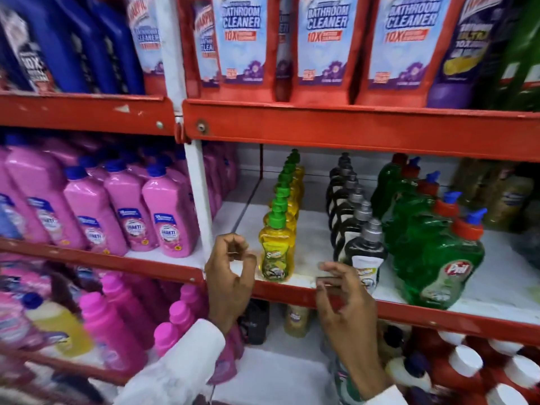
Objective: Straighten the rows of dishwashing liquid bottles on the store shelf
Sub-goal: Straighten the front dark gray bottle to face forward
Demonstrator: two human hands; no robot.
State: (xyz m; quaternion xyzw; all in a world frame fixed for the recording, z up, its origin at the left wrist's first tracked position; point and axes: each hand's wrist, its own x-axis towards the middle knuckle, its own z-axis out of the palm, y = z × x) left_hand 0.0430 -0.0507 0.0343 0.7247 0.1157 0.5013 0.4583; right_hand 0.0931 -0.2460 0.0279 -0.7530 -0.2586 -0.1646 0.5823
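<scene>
Hands are hovering empty at the shelf lip (295, 296): left hand (230, 276) loosely curled beside the front yellow bottle (276, 257), right hand (346, 299) spreading open near the black bottle (365, 255). Bottles are looking rigid, slick and top-heavy; gripping the waist seems best.

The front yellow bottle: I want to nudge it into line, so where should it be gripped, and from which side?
Judging by its shape, grip the front yellow bottle at the narrow waist under its green cap, coming from the open shelf front. It stands upright, with bare shelf on both sides for the fingers.
</scene>
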